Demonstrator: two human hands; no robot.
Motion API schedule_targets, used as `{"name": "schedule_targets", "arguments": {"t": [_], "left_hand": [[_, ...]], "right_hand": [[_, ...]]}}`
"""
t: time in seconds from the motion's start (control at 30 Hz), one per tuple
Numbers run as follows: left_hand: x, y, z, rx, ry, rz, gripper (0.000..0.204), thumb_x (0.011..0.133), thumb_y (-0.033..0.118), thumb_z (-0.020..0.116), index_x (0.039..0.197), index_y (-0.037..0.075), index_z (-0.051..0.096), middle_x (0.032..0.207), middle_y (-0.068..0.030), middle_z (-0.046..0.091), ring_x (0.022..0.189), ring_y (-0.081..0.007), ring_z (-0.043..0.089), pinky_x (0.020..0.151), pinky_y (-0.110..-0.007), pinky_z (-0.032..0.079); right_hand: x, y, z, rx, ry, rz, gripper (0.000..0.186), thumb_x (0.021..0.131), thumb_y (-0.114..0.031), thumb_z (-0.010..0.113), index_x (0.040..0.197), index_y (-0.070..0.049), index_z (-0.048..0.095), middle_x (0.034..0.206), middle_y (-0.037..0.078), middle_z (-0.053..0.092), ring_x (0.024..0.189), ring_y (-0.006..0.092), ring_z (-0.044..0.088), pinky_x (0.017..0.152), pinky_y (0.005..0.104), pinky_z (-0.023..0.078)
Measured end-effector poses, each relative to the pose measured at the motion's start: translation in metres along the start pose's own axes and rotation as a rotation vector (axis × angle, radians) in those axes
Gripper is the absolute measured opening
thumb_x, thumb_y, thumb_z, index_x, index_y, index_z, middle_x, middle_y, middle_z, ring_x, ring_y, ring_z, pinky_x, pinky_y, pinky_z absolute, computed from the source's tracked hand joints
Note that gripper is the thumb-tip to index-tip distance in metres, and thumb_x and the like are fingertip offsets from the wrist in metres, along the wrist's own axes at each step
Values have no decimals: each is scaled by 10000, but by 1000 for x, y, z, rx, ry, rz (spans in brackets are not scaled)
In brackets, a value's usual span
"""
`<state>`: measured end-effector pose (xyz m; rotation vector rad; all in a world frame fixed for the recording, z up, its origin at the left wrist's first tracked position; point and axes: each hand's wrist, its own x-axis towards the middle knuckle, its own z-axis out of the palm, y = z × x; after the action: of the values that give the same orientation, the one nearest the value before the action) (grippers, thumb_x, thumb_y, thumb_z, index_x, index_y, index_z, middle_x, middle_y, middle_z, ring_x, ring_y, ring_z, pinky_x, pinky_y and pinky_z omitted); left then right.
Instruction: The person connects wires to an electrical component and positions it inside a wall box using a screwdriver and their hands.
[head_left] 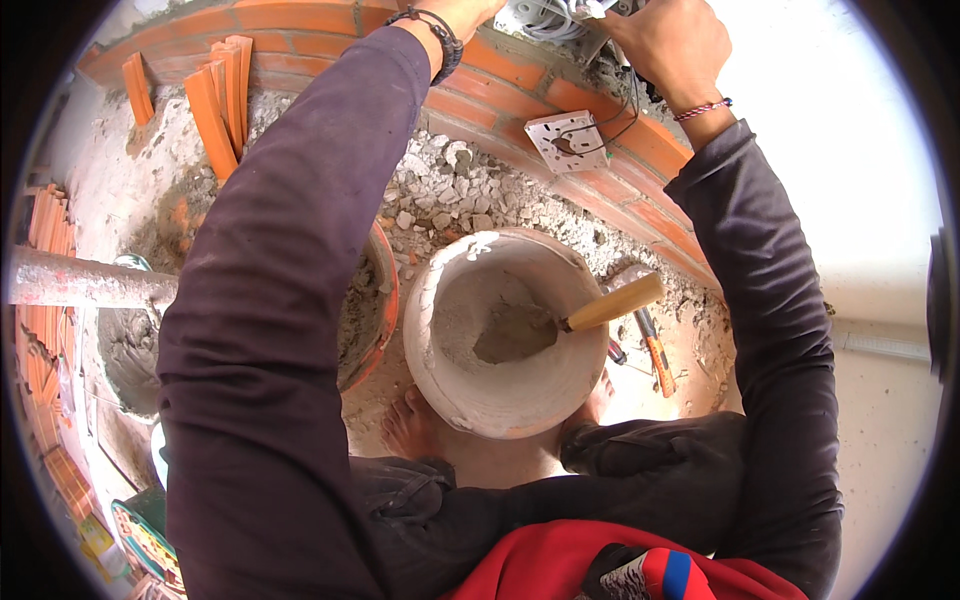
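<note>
Both my arms reach to the top of the head view, at the brick wall (500, 62). My left hand (458, 14) is partly cut off by the upper edge; its fingers do not show. My right hand (672, 48) is closed, its fingertips beside white coiled cables (548, 20); what they grip is too small to make out. Below it, a white square electrical plate (567, 142) hangs against the bricks with dark wires (630, 100). Between my feet stands a mortar-crusted bucket (440, 372), with a trowel (615, 302) leaning inside, wooden handle over the rim.
Rubble (445, 185) lines the wall's foot. An orange-rimmed tub of mortar (384, 345) stands partly behind my left arm. An orange-and-black handled tool (655, 355) lies right of the bucket. Thin bricks (215, 110) lean at the far left; a pole (90, 278) crosses the left side.
</note>
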<state>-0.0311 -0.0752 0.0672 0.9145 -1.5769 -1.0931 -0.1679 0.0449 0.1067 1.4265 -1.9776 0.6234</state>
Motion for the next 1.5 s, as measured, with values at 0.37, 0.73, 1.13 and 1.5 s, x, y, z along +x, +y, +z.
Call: {"name": "schedule_targets", "arguments": {"t": [0.37, 0.73, 1.13, 1.5], "left_hand": [[4, 5, -15, 124, 36, 65, 369, 874, 340, 842, 689, 39, 737, 616, -53, 684, 541, -156, 594, 560, -344, 487], [1, 11, -7, 129, -21, 7, 365, 871, 371, 837, 721, 47, 764, 618, -60, 686, 529, -175, 600, 542, -363, 488], [16, 8, -13, -36, -170, -67, 305, 866, 271, 856, 772, -2, 760, 778, -72, 742, 667, -171, 636, 640, -356, 511], [17, 6, -14, 89, -125, 1, 338, 835, 323, 877, 776, 4, 782, 753, -78, 741, 662, -175, 634, 638, -356, 510]], "right_hand": [[6, -7, 3, 12, 25, -33, 452, 632, -349, 923, 794, -92, 587, 735, 132, 662, 682, 340, 655, 622, 452, 498], [-1, 2, 7, -7, 73, -39, 434, 670, -354, 902, 819, -100, 583, 739, 122, 653, 673, 329, 652, 617, 443, 500], [0, 4, 1, 1, 10, -41, 456, 670, -338, 906, 830, -89, 560, 765, 122, 641, 685, 339, 630, 625, 453, 493], [-28, -22, -24, 234, -84, -393, 526, 690, -235, 888, 1170, -134, 696, 977, 122, 698, 803, 361, 696, 684, 457, 556]]}}
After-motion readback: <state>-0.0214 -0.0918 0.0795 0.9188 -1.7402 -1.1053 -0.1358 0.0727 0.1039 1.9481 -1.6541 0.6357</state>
